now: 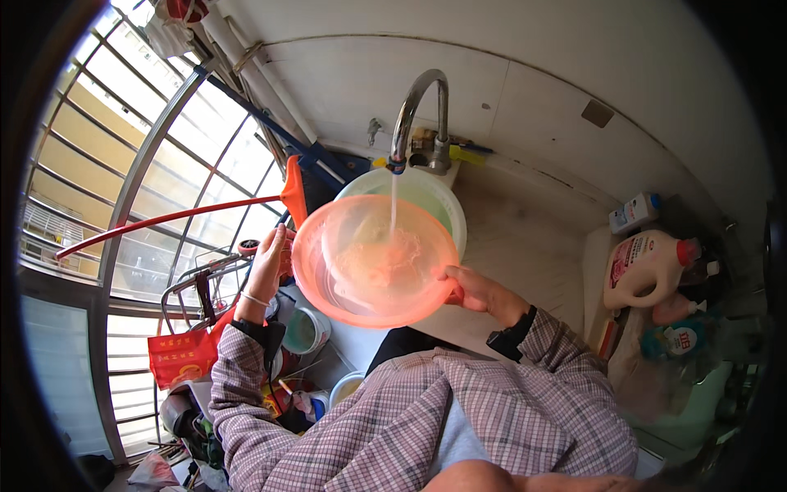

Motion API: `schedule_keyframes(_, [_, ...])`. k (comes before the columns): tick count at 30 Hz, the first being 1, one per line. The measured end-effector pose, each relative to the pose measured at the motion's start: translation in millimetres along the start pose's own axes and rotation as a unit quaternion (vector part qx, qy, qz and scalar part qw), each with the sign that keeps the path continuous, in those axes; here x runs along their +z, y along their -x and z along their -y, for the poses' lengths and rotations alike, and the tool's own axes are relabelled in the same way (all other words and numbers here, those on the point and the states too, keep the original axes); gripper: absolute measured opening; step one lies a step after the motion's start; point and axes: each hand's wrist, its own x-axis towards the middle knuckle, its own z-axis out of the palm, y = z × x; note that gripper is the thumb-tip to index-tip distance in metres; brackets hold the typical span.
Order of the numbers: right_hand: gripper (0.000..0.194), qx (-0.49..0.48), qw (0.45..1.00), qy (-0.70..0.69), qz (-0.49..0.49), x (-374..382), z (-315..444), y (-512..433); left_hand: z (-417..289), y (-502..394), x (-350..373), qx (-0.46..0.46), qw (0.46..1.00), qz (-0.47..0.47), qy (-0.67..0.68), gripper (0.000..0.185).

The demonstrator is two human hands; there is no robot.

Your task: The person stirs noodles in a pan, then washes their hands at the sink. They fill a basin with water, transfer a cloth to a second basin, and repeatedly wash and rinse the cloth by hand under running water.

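Observation:
Both my hands hold a translucent orange plastic basin (pixel 320 295) by its rim. My left hand (pixel 270 261) grips the left side, its thumb up and its fingers partly hidden. On the right side, my right hand (pixel 473 286) has its fingers curled around the edge. Water (pixel 393 206) runs from a chrome gooseneck faucet (pixel 407 117) into the basin and ripples there. Partly under and behind it is a pale green basin (pixel 452 206), largely covered by the orange one.
A countertop (pixel 522 246) extends to the right, with a beige detergent jug (pixel 639 270) and other bottles at its far end. An orange-headed tool with a red handle (pixel 184 214) is on the left, near a folding cart (pixel 203 289). Buckets (pixel 305 330) stand below.

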Motion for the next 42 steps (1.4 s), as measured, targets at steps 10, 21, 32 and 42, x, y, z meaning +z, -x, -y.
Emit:
schedule_keyframes(10, [0.033,-0.27,0.953,0.095,-0.102,26,21,3,-12,-39,7,0.084,0.984,0.118,-0.103,0.038])
schedule_keyframes(21, [0.038,-0.291,0.897,0.04,-0.33,-8,3,106,-9,-104,87,0.057,0.926,0.373,-0.007,0.037])
schedule_keyframes(32, [0.061,-0.468,0.56,0.44,-0.523,-90,9,155,-65,-105,118,0.294,0.916,0.267,-0.058,0.039])
schedule_keyframes(42, [0.08,-0.423,0.318,0.62,-0.579,-90,34,152,-73,-117,161,0.426,0.847,0.151,-0.281,0.027])
